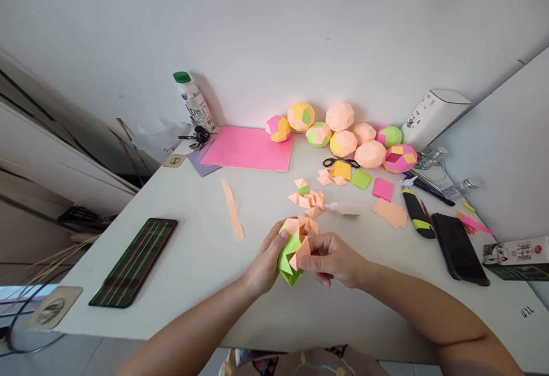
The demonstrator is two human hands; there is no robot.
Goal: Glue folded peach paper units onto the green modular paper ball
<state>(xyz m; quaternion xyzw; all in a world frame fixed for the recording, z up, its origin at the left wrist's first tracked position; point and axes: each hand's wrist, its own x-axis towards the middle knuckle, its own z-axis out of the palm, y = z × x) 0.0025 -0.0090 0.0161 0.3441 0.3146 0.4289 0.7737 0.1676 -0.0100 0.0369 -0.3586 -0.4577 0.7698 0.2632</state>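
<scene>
The head view shows a pale counter [193, 262], with a pink sheet [249, 150] flat toward its back and many-faced paper balls [339, 116] clustered at and beyond the sheet's right edge. Nearer the front, the left hand [266, 260] grips a green-and-peach paper shape [290, 247] over the counter. The right hand [337, 259] pinches a pointed peach piece [302, 250] at the shape's right side. Small folded peach units [315, 199] lie just beyond the hands.
</scene>
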